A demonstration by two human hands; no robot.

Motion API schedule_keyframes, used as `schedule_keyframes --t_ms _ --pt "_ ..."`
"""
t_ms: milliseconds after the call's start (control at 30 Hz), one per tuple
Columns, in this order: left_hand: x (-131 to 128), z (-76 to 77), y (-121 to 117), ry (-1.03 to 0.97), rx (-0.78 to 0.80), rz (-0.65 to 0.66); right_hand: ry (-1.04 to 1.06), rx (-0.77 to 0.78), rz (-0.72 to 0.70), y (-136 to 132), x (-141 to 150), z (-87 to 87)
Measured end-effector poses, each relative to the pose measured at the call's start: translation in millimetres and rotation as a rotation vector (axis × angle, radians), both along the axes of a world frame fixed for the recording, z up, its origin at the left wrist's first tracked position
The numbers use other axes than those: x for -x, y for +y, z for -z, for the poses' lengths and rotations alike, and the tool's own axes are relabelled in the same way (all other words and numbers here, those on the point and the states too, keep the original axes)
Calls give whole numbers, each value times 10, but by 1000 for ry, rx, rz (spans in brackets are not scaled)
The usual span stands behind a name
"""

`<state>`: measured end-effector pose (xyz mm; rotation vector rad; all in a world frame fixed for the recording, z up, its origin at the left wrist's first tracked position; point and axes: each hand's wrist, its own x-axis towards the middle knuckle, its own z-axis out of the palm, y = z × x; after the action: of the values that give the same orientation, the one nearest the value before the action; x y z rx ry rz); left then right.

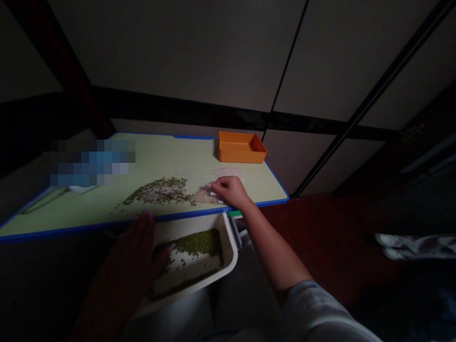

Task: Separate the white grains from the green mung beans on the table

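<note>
A small table with a pale top and blue rim carries a spread of small green seeds. My right hand rests at the near edge, right of these seeds, its fingers pinched together. Small white bits show at its fingertips, too small to name. Beneath it is a pinkish fan-shaped patch; whether printed or loose I cannot tell. My left hand, in shadow, has its fingers stretched out near the table edge and its thumb apart. It is over the left part of a white bin holding more green seeds.
An orange open box stands at the table's back right. A blurred-out bluish object lies on the left side. Cabinet panels rise behind the table. Another person's light-coloured shoe shows on the dark red floor at right.
</note>
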<state>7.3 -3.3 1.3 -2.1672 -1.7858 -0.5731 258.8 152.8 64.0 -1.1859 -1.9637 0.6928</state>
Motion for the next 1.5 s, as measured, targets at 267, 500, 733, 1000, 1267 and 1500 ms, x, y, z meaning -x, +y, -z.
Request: schedule_keyframes --t_ms 267,500,733,1000,1267,1500 --pt "-48 -82 -56 98 -9 -27 -32 13 -66 -47 28 -41" --pt "-51 -103 -83 118 2 -36 -48 2 -52 -72 16 -58" --pt "-2 -17 -10 85 -11 -33 -74 -19 -45 -70 16 -67" --pt "-8 -21 -26 98 -41 -26 -65 -3 -26 -76 13 -69" --pt "0 -13 -18 132 -69 -12 21 23 4 -79 -9 -38" --pt "2 -10 -37 155 -85 -15 45 37 26 -97 5 -58"
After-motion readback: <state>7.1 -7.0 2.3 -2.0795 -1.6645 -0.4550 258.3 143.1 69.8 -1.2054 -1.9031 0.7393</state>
